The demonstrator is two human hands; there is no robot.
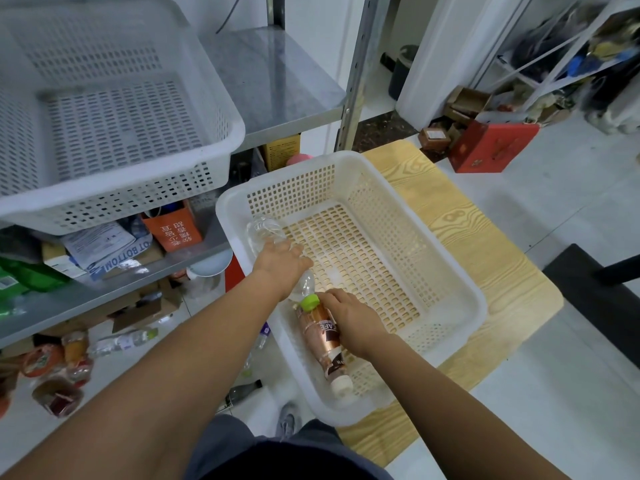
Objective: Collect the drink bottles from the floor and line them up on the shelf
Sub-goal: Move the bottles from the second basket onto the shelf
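Observation:
A white perforated basket (pixel 446 258) sits on a wooden board on the floor. Inside it, along its left wall, my left hand (pixel 282 263) grips a clear plastic bottle (pixel 263 232) with a green cap (pixel 309 302). Just behind that cap, my right hand (pixel 349 315) holds a brown coffee bottle (pixel 323 344) with a white cap, lying on the basket's floor. More bottles (pixel 121 341) lie on the floor under the metal shelf (pixel 277 84). A dark bottle (pixel 242 393) lies near my foot.
A larger white basket (pixel 114 188) stands on the upper shelf at the left; bare shelf surface lies to its right. The lower shelf holds bags and boxes. Snack packets (pixel 52 372) lie on the floor at the left. A red box (pixel 491 147) and cartons stand at the back right.

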